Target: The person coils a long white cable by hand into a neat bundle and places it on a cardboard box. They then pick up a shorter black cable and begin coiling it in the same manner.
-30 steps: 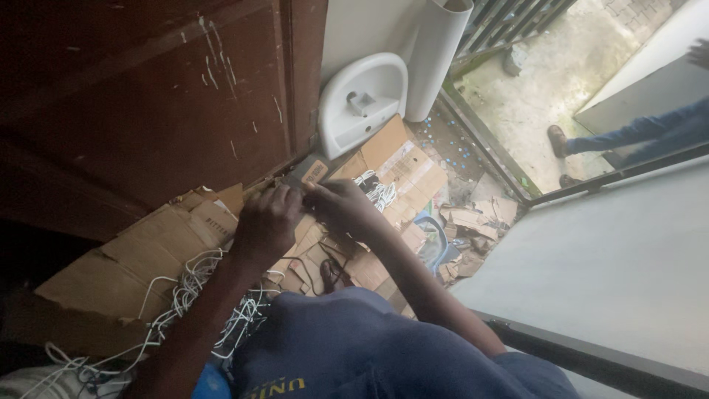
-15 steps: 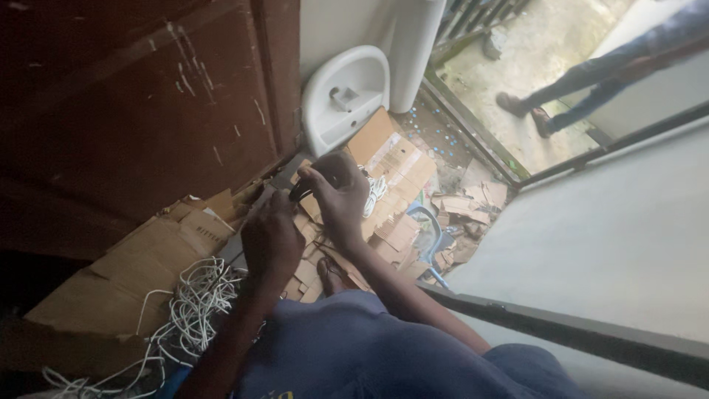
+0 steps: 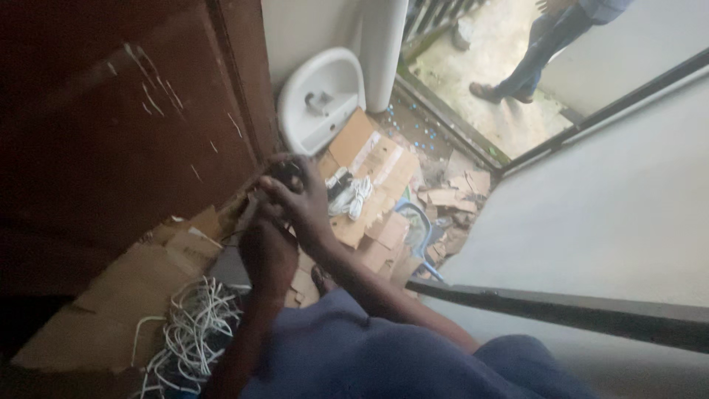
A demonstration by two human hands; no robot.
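Note:
My right hand [image 3: 299, 198] and my left hand [image 3: 266, 247] meet in front of the brown wooden door [image 3: 125, 125]. Both are curled around a small dark object [image 3: 284, 173], which is blurred and mostly hidden by my fingers. The right hand sits on top, the left just under it with its forearm coming up from the lower left. Below my left arm a tangle of white wires [image 3: 193, 332] lies on flattened cardboard [image 3: 125, 303].
A white washbasin [image 3: 322, 103] and a white pedestal [image 3: 384, 52] rest on the floor by the wall. Torn cardboard pieces [image 3: 384, 166] and a white cable coil [image 3: 353, 196] litter the floor. Another person's legs [image 3: 533, 65] stand outside beyond the dark sliding-door rail [image 3: 561, 314].
My hands have stayed together on the object and shifted toward the wooden door. The camera has tilted. The person outside has walked further along the yard.

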